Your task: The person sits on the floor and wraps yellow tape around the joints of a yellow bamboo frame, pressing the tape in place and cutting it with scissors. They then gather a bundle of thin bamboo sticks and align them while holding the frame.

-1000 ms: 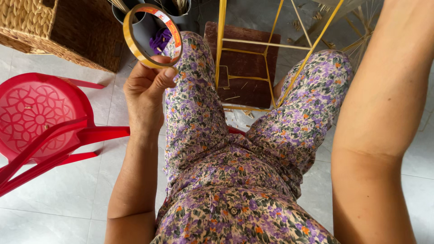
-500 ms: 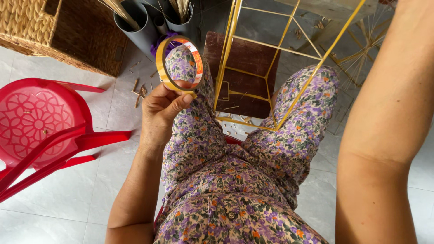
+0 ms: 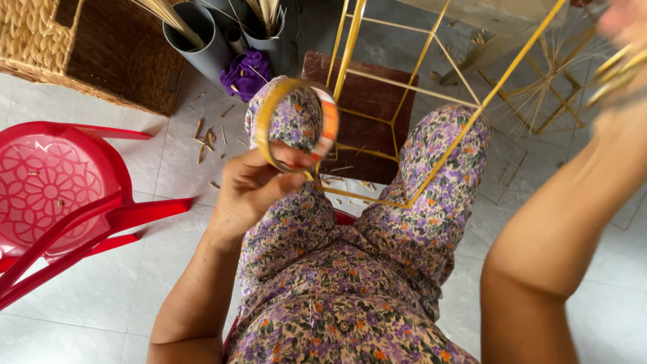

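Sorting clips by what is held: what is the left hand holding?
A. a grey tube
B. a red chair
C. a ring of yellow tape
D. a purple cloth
C: the left hand pinches a ring of yellow tape above the knee, away from the floor items.
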### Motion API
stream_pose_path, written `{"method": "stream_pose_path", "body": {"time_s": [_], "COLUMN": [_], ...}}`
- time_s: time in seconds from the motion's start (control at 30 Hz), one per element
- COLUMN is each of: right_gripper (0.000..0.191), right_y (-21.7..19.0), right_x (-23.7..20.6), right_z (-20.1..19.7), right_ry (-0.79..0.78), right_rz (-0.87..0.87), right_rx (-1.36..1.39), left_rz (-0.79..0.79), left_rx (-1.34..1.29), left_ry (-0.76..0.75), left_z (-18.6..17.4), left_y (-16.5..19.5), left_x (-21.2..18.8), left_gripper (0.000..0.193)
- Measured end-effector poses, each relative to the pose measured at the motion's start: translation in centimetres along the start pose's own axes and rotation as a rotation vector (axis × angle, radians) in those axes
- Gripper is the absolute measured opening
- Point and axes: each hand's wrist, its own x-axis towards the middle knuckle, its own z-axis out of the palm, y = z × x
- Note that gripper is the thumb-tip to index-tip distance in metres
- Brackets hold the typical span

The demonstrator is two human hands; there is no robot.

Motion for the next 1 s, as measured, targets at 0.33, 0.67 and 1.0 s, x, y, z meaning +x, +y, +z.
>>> {"method": "stream_pose_path", "body": {"time_s": [0.33, 0.67, 1.0], "right_gripper": [0.062, 0.05, 0.049], "right_y": [4.1, 5.0, 5.4], "right_x": [-10.5, -10.0, -8.8], "right_z": [9.1, 11.2, 11.3], "right_ry": [-0.246, 0.078, 0.056], "right_rz": [-0.012, -0.105, -0.092], "right_rx": [0.882, 0.72, 0.655], "left_rz": [0.016, 0.494, 0.499], "left_rx": [0.546, 1.209, 1.035], "left_ry": [-0.513, -0.227, -0.246], "left_z": [3.9, 0.7, -0.3], "left_y": [2.9, 6.5, 4.3], "left_x": [7.3, 12.7, 14.8], "left_gripper": [0.036, 0.038, 0.032]}}
